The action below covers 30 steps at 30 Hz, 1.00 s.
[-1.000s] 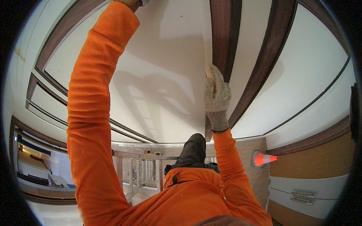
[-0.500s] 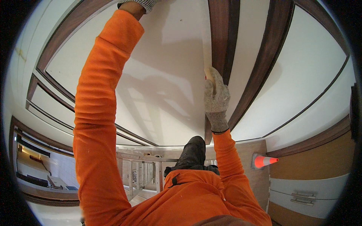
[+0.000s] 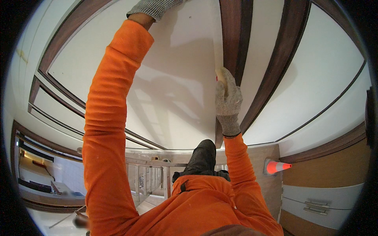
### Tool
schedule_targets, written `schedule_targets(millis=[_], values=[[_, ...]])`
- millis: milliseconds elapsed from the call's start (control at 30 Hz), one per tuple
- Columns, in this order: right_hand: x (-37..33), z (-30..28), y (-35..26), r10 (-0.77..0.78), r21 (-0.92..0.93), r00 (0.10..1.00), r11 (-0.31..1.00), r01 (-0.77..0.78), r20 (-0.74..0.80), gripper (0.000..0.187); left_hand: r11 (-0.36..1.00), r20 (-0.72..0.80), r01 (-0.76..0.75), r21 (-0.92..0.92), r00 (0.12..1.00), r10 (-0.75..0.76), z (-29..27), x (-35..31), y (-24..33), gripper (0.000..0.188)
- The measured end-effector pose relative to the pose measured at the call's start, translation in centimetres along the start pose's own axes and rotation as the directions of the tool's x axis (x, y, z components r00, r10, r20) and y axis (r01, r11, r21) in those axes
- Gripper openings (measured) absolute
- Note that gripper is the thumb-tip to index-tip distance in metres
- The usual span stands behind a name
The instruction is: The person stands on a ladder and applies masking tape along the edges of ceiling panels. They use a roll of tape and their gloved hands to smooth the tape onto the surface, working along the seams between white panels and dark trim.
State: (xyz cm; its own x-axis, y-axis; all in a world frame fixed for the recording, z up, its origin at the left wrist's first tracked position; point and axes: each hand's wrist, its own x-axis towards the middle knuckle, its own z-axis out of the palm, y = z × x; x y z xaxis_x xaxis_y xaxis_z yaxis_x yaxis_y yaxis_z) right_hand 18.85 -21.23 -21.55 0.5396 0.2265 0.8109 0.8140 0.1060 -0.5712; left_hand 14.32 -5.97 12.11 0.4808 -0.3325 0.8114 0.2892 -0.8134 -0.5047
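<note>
So the floor point(image 3: 258, 156) here is a light brown, kinda woody-looking thing, showing from about 4 o'clock round to 7, bent by the lens. Over at 4 o'clock there's a traffic cone point(image 3: 275, 167), bright orange-red with a pale band, base flat on the floor and tip pointing out toward 3 in this view. At 7 you've got a pale metal ladder point(image 3: 167, 181), rails and rungs partly hidden, so I honestly can't see where its feet land. Right by its rail, also around 7, there's a small brownish bit point(image 3: 155, 158) and a whitish roundish thing point(image 3: 166, 160), but no clue if they're on the floor or the ladder.
</note>
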Motion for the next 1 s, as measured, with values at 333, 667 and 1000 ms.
schedule_targets(millis=[333, 667, 1000], values=[[-0.3, 0.2, 0.8, -0.028, -0.02, 0.999, 0.999, 0.027, -0.02, 0.041, 0.998, -0.187, 0.06, 0.017, 0.981, -0.056, 1.2, -2.0, 1.1, 0.095], [-0.1, -0.1, 0.2, 0.024, 0.016, 0.999, 1.0, -0.025, 0.022, 0.042, 0.969, -0.199, 0.242, 0.045, 0.953, -0.228, 2.6, -4.2, 2.7, 0.103], [-0.4, -0.1, 0.4, 0.043, -0.003, 0.998, 0.999, -0.043, 0.039, 0.042, 0.962, -0.193, 0.269, 0.038, 0.947, -0.257, 3.3, -5.5, 3.5, 0.108]])
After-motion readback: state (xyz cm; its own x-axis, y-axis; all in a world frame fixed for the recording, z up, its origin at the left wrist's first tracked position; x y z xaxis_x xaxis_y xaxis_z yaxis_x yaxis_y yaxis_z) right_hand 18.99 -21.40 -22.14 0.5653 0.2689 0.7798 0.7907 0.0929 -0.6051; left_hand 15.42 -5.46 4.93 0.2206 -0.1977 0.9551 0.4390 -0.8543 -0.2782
